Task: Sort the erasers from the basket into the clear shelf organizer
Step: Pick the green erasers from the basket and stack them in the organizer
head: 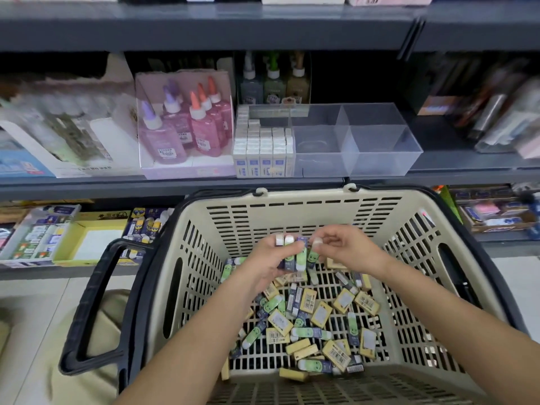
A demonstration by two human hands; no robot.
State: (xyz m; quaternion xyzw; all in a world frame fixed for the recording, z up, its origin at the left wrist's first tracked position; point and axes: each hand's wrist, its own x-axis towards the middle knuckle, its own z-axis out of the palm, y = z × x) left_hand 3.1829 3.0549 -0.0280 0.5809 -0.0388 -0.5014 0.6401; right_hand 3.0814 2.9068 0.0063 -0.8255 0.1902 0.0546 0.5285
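A beige basket [304,209] with black handles stands below the shelf, its floor strewn with several yellow and green-faced erasers [309,325]. Above them my left hand [270,258] grips a bunch of green erasers [295,255] held upright. My right hand [347,247] meets it from the right and pinches one eraser [314,249] at the edge of the bunch. On the shelf sits the clear organizer [377,141]; its left compartment holds rows of white erasers [264,144], and the two other compartments hold nothing.
Pink and purple glue bottles [187,124] stand in a carton left of the organizer, small bottles [273,80] behind it. Boxes of stationery fill the lower shelf on the left [43,235] and right [493,209]. The basket's black handle [90,305] juts out left.
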